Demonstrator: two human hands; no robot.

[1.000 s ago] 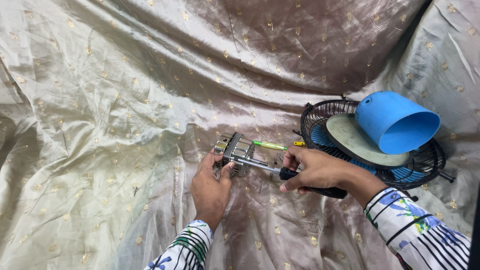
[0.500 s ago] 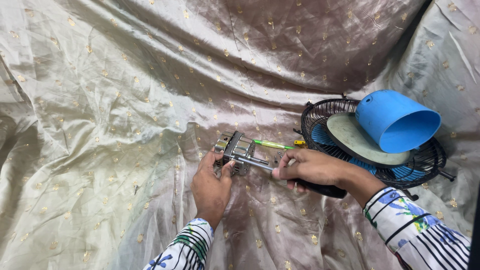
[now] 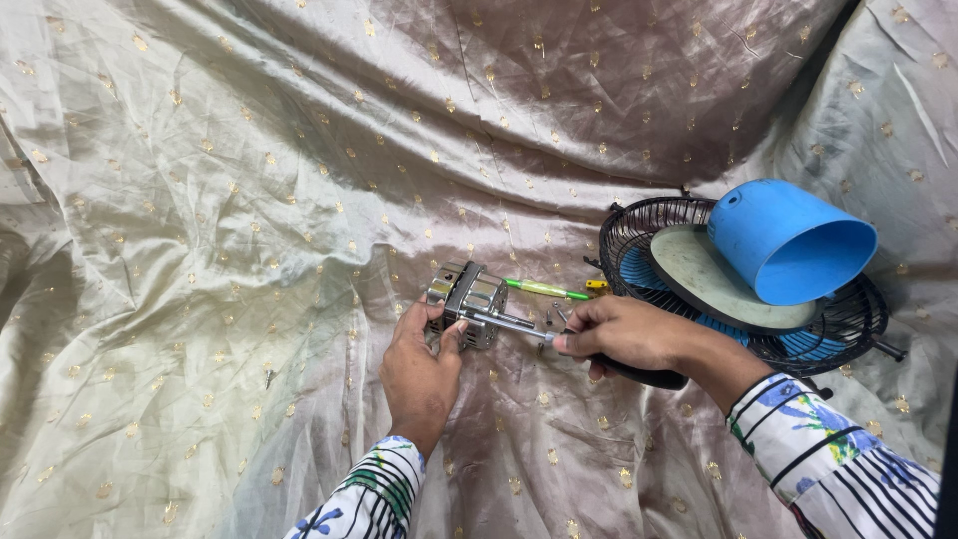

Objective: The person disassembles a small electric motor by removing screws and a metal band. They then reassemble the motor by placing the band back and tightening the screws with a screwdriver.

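A small silver metal fan motor [image 3: 467, 297] lies on shiny beige cloth [image 3: 220, 220]. My left hand [image 3: 423, 361] grips the motor from below, thumb against its side. My right hand [image 3: 621, 334] holds a black-handled screwdriver [image 3: 639, 373] whose metal shaft [image 3: 511, 324] reaches left to the motor. A thin green-handled screwdriver [image 3: 544, 289] lies just behind the motor, with a small yellow piece [image 3: 596, 285] at its right end.
At the right lies a black wire fan guard [image 3: 848, 321] holding a pale round plate [image 3: 720, 281] over blue blades, with a blue cone-shaped plastic housing [image 3: 788, 240] on top. Small screws [image 3: 552, 317] rest on the cloth near my right hand.
My right hand has shifted its grip slightly along the black-handled screwdriver. The motor and my left hand stay in place.
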